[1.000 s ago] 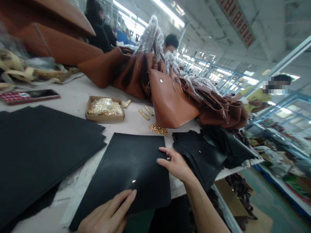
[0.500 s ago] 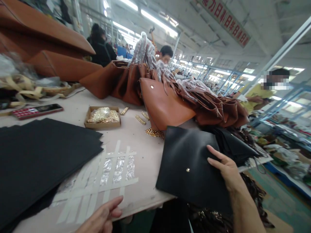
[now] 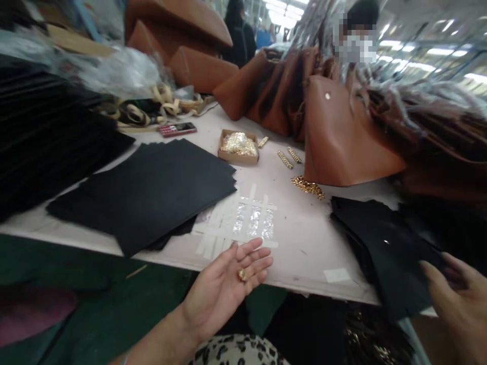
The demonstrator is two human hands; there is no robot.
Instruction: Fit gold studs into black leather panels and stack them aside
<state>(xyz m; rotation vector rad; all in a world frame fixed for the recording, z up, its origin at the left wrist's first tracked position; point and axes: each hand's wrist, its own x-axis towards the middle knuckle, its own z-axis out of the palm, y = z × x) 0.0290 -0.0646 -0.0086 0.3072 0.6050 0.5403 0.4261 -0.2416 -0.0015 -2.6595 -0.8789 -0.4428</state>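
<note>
My left hand [image 3: 224, 284] is palm up over the front edge of the table, its fingers stretched out. A small gold-coloured piece [image 3: 242, 274] shows at the base of its fingers; whether it is a worn ring or a loose part, I cannot tell. At the right, my right hand [image 3: 456, 294] is blurred, with thumb and fingers at the edge of a black leather panel [image 3: 391, 253] bearing a small shiny stud. That panel lies on other black pieces and reaches past the table edge. Left of my left hand rests a stack of black sheets [image 3: 160, 187].
Brown leather bags [image 3: 346, 137] line the back. Before them are a cardboard box of gold chain pieces [image 3: 239, 147], short chain lengths [image 3: 285, 159] and a chain heap [image 3: 307, 186]. A red phone [image 3: 178, 129] lies farther left. Taped clear plastic [image 3: 254, 220] covers part of the table [image 3: 300, 233].
The view has swung right to left. My left hand has turned palm up and spread its fingers. The black panel now lies lower on the pile, with my right hand at its edge.
</note>
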